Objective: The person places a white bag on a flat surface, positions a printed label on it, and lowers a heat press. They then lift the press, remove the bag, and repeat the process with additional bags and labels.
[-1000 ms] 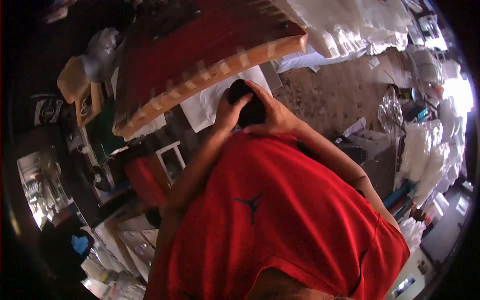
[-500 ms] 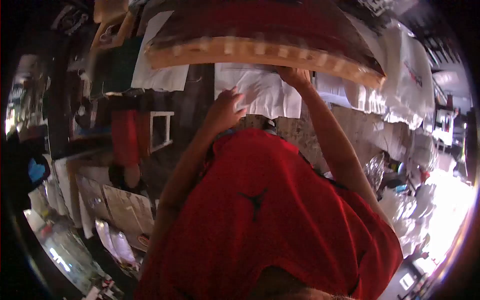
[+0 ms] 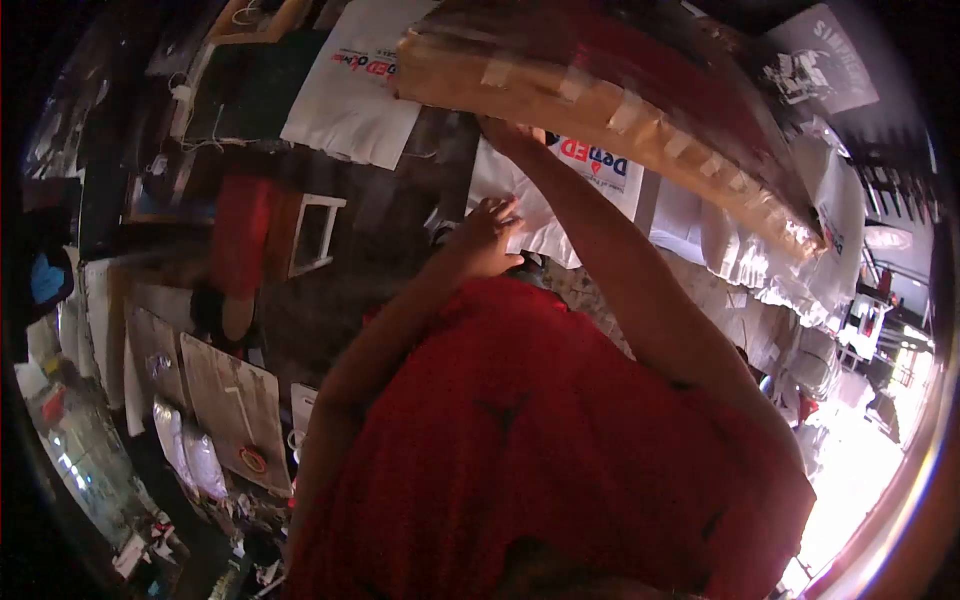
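My right hand (image 3: 515, 138) is at the lower edge of a wooden screen frame (image 3: 560, 92) with dark red mesh; its fingers are mostly hidden behind the frame. The frame is tilted, its left end higher than its right. Beneath it lies a white printed bag (image 3: 597, 172) with red and blue lettering. My left hand (image 3: 490, 238) is over the bag's lower left part, fingers apart, with nothing held in it. Another white printed bag (image 3: 362, 85) lies to the left of the frame.
More white bags (image 3: 740, 235) are at the right under the frame. A red object (image 3: 240, 235) and a white rectangular frame (image 3: 316, 235) stand at the left. A board with a tape roll (image 3: 252, 459) is lower left. A dark printed cloth (image 3: 820, 62) shows upper right.
The view has turned. The screen frame now slants down to the right, and my right hand has shifted left along it. More lettering shows on the bags. My left hand stays open.
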Motion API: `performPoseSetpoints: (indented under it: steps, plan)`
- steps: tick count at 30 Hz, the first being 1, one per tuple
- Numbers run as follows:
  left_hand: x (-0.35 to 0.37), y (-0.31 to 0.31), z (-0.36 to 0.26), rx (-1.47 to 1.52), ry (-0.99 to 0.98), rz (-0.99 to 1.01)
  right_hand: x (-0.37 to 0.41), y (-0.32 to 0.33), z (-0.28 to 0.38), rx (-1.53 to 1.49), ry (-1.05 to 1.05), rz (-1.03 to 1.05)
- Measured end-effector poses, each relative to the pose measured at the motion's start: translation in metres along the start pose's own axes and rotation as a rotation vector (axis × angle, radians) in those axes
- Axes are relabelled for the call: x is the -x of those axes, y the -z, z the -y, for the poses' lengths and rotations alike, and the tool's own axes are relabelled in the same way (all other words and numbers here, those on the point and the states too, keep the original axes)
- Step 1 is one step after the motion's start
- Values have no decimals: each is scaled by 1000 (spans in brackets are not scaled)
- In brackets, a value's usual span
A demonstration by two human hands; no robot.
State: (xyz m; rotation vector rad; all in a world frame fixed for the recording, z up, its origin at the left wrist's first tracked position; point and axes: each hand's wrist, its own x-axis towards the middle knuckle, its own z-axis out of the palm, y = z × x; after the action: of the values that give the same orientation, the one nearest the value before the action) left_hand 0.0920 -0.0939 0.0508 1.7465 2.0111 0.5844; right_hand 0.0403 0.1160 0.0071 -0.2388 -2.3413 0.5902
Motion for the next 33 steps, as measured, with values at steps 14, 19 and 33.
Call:
performPoseSetpoints:
  steps: [14,19,33]
  plan:
    - [-18,9,2,-81,-28,64,73,147,-66,689,-310,-150]
    - [-12,-3,5,-138,-23,28,114,162,-28,497,-405,159]
    - [-19,12,4,-101,-48,104,106,180,-57,641,-504,149]
